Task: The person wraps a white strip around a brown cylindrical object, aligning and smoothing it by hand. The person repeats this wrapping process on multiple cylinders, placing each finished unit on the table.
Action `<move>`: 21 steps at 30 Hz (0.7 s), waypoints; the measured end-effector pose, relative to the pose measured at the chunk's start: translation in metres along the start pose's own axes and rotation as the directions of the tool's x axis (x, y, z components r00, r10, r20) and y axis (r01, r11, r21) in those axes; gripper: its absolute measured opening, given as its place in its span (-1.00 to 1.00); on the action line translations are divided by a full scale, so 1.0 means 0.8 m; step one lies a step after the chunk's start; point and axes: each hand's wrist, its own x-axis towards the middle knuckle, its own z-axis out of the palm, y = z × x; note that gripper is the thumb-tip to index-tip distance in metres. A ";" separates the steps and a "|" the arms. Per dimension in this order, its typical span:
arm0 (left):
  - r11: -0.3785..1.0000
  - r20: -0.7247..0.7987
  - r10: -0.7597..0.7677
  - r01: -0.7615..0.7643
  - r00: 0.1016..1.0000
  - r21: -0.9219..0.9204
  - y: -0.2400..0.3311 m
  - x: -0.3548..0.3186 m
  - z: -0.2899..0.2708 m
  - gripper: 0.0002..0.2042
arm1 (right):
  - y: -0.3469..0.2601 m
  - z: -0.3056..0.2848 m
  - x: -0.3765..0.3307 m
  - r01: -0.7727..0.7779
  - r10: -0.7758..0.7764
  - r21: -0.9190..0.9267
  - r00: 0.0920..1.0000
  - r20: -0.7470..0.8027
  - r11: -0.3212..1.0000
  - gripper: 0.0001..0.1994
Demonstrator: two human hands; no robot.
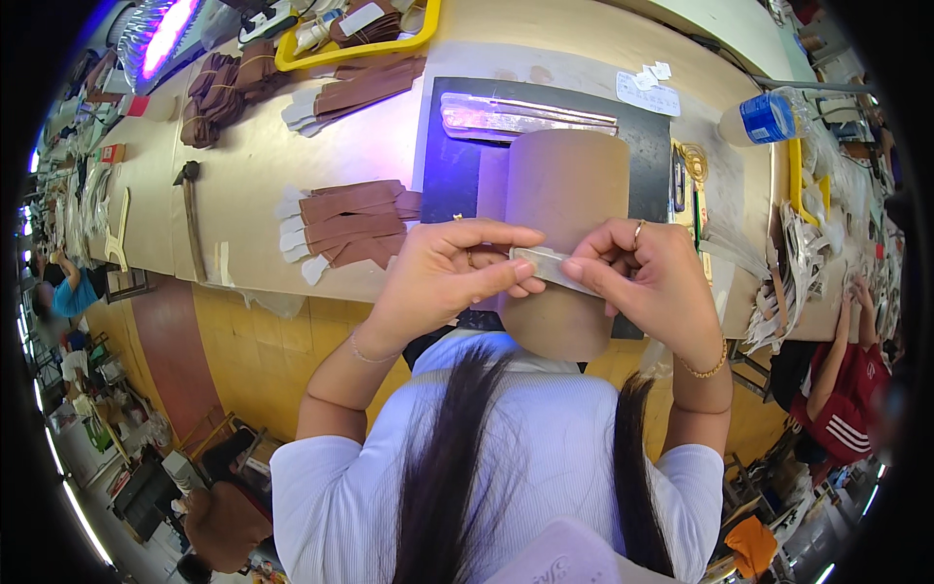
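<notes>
Between my two hands stretches a short whitish-grey strip (555, 266). My left hand (449, 270) pinches its left end between thumb and fingers. The thumb and fingertips of my right hand (647, 277) close on its right end. Under the strip lies a rounded brown form (569, 180), like a curved board or roll, which reaches over the table edge toward me. A dark mat (647, 175) is beneath it. Left of my left hand, brown strips with white ends (355, 219) lie fanned out in a pile.
Behind the brown form rests a long clear-wrapped metallic bar (525, 117). More brown strips (365, 92), rolled brown bundles (219, 92) and a yellow tray (428, 29) stand far left. At right are scissors (695, 161) and a blue-labelled container (764, 119). A co-worker in red (851, 389) sits at right.
</notes>
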 end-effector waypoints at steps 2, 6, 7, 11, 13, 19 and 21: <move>1.000 0.004 0.010 -0.010 1.000 -0.002 0.001 0.000 0.000 -0.76 | -0.003 0.000 0.000 -0.021 0.021 -0.002 1.000 -0.011 1.000 -0.81; 1.000 0.002 0.008 -0.008 1.000 0.011 0.002 -0.001 0.000 -0.77 | -0.002 0.001 0.001 -0.006 0.006 -0.013 1.000 -0.018 1.000 -0.80; 1.000 0.000 0.005 -0.005 1.000 0.014 0.002 -0.001 0.000 -0.77 | -0.001 0.001 0.001 -0.006 0.006 -0.011 1.000 -0.017 1.000 -0.79; 0.998 0.033 0.003 -0.005 0.999 0.057 0.000 0.000 -0.003 -0.75 | -0.001 0.002 0.001 -0.021 0.021 0.010 1.000 -0.021 1.000 -0.79; 0.998 0.048 0.001 -0.005 0.999 0.070 -0.001 0.000 -0.004 -0.74 | 0.000 0.002 0.000 -0.031 0.031 0.022 0.999 -0.021 0.999 -0.79; 0.999 0.006 -0.005 0.005 1.000 0.039 0.001 0.001 -0.001 -0.78 | 0.001 0.001 0.000 -0.041 0.042 0.047 0.999 -0.003 0.998 -0.81; 0.998 0.041 -0.005 0.003 0.999 0.057 0.000 0.001 -0.004 -0.75 | 0.003 0.000 0.001 -0.042 0.041 0.047 0.999 0.027 0.998 -0.86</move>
